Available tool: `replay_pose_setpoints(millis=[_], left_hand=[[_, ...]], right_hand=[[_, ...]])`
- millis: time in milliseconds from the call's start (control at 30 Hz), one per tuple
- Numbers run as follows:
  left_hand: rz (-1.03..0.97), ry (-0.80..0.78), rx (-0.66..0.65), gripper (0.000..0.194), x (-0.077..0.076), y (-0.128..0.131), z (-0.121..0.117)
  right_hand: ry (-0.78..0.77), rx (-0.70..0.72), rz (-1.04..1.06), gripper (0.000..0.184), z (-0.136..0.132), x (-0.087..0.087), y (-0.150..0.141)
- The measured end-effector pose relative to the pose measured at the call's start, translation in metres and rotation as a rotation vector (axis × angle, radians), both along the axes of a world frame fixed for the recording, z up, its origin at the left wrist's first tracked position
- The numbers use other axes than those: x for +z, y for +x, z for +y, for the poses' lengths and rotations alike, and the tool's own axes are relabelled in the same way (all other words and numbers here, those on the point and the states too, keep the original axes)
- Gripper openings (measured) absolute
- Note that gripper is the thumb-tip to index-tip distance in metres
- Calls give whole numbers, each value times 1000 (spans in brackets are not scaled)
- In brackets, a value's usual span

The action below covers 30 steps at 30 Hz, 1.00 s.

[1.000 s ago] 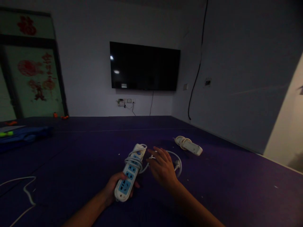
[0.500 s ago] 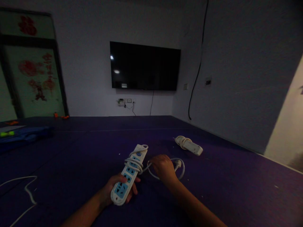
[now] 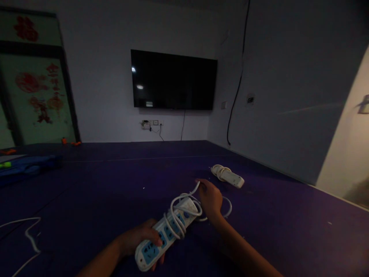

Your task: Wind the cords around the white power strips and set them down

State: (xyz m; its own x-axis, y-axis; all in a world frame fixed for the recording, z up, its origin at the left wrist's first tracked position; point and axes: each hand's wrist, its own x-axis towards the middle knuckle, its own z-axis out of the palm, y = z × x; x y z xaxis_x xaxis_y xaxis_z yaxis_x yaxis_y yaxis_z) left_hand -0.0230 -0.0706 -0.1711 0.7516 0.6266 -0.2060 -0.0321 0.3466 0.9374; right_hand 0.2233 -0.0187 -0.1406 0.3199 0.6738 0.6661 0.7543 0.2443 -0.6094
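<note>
My left hand is closed around the near half of a white power strip with blue sockets, its thumb across the socket face. The strip tilts up to the right, several turns of its white cord wound about the far half. Beyond the strip's far end, my right hand pinches the cord between thumb and fingers. A loop of that cord hangs out to the right behind the wrist. The plug is hidden from sight.
Another white power strip, wrapped in its own cord, lies on the purple surface at the right. A loose white cable runs along the left. Blue cloth lies farther back, and a television hangs on the wall.
The power strip has swung from steep to a flatter tilt, its far end moving right and down. My right hand has moved right and slightly up with the cord. The plug is now out of sight.
</note>
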Motion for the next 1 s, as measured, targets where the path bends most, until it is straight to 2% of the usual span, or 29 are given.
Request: replay_pose_setpoints(millis=[133,233,300,433,567,667,767,867,1000], left_hand=[[-66,-15,33,34,-12,-3,12],[-164,-83,117,41,-19,-4,21],[-229,-104,198,43,-20,-5,24],[-337,-106,375,43,-12,-5,21],[-404,-136,483,37,-1,-7,18],[-410,-134,545,37,5,-7,16],[-407,-102,548,38,7,-5,14],[-410,-48,501,41,4,-4,13],[-397,-8,434,43,0,-3,14]], right_hand=[[125,-65,211,40,2,5,8],[169,-49,238,43,4,6,14],[128,-54,150,40,6,5,15],[-48,6,-188,30,8,1,12],[-261,73,-498,34,12,-6,10],[-345,106,-606,42,15,-11,11],[-378,92,-627,52,14,-12,14],[-453,71,-676,53,8,-6,20],[-508,212,-783,57,0,8,21]])
